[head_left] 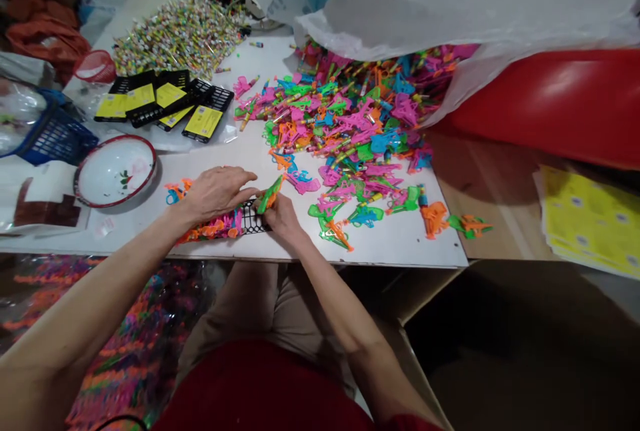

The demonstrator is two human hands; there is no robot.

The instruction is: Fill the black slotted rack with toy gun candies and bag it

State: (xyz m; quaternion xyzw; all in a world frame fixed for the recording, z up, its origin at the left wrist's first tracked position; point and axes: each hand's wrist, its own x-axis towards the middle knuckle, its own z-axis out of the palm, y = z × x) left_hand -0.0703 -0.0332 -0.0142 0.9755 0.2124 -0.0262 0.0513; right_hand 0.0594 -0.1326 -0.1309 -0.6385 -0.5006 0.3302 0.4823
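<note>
A black grid tray [253, 217] lies at the table's front edge, its left part covered by bright plastic toys [217, 225] in orange, pink and blue. My left hand [220, 189] is over this filled part, palm down, with fingers stretched toward the right. My right hand [283, 219] is at the tray's right end, closed on a small green and orange plastic toy gun [271, 195] that stands tilted upward. Part of the tray is hidden beneath my hands. Just right of them, a large heap of similar toy guns [350, 124] spreads over the white table [395, 244].
Yellow-labelled black trays [203, 121] lie at the back left, before a pile of small tubes [175, 31]. A red-rimmed white bowl [116, 171] and blue basket [63, 131] stand left. Yellow printed sheets [593, 217] lie right. A bag of toys [135, 324] sits below the table.
</note>
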